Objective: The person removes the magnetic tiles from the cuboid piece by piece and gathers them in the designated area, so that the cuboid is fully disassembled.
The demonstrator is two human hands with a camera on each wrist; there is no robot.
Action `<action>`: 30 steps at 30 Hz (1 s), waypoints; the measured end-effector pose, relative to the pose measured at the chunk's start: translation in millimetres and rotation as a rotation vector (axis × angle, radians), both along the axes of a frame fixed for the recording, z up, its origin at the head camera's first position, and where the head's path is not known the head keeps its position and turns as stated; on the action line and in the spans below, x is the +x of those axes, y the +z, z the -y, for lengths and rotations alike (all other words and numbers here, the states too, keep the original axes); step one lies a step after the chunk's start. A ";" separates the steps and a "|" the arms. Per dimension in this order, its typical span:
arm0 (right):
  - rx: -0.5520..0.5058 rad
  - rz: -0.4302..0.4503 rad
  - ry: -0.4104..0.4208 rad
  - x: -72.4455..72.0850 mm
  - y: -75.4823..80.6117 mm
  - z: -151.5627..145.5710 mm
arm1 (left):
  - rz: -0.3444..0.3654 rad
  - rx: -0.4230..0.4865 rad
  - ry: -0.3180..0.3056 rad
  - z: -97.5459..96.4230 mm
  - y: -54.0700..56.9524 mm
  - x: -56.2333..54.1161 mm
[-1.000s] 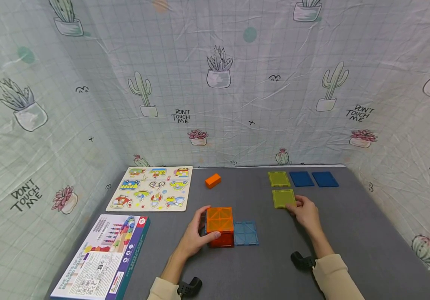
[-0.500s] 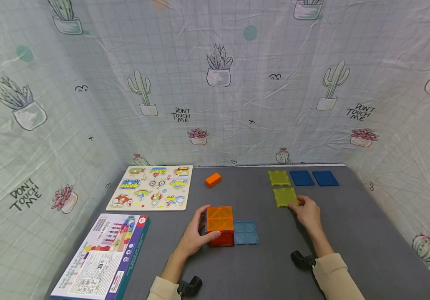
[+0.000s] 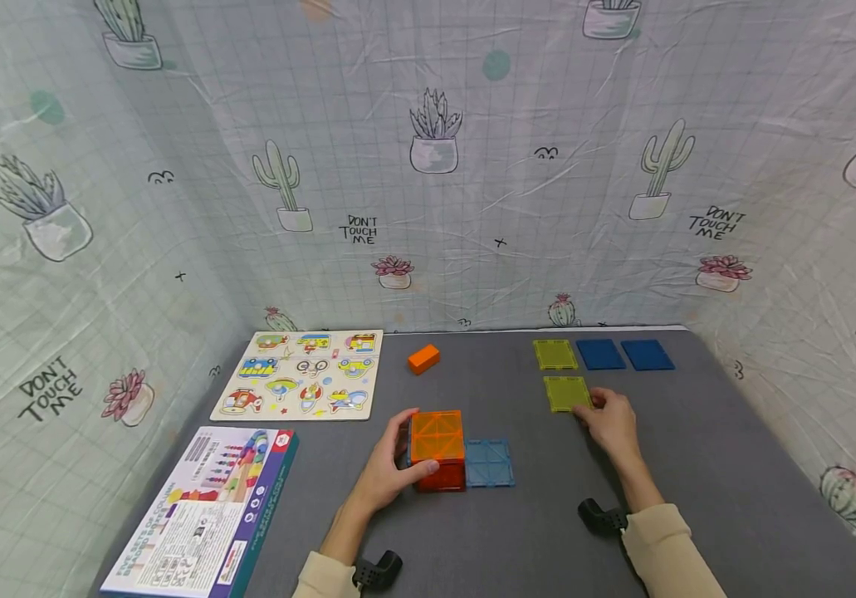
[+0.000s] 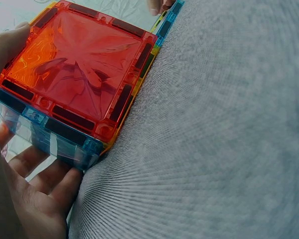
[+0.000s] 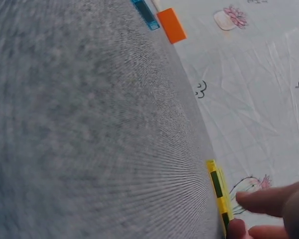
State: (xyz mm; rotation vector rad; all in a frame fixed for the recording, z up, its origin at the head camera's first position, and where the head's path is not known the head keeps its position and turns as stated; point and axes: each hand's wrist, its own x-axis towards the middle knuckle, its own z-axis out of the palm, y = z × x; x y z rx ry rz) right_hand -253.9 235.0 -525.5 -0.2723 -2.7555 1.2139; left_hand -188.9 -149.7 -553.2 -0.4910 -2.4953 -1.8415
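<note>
My left hand (image 3: 386,469) grips a cube of magnetic tiles, its thumb on the front and its fingers around the left side. The cube has an orange top tile (image 3: 437,435) and a red front tile (image 4: 89,64); a blue side tile (image 4: 50,134) shows by my fingers in the left wrist view. Flat against the cube's right side lies a light-blue tile (image 3: 490,463). Farther right, my right hand (image 3: 613,422) pinches the lower right corner of a yellow magnetic tile (image 3: 566,394), thumb at its edge (image 5: 220,194). The tile lies on or just over the table; I cannot tell which.
Another yellow tile (image 3: 555,355) and two dark-blue tiles (image 3: 600,355) lie in a row at the back right. An orange block (image 3: 423,360) sits behind the cube. On the left are a picture puzzle board (image 3: 300,376) and a boxed set (image 3: 203,511). Patterned cloth (image 3: 502,191) surrounds the table.
The lower yellow tile has shifted slightly to the right with my right hand, mostly in the first half second. My left hand and the cube have stayed in place.
</note>
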 end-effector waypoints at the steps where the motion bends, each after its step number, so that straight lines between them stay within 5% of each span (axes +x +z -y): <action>1: 0.003 -0.007 0.010 0.4 2.1 1.3 | 0.001 -0.002 0.001 0.0 -0.1 0.0; 12: -0.025 -0.062 0.158 9.1 25.3 24.0 | 0.007 0.010 -0.002 0.8 0.4 0.0; 30: 0.016 -0.050 0.427 19.8 32.8 56.1 | 0.012 -0.001 0.007 1.2 -0.6 -0.4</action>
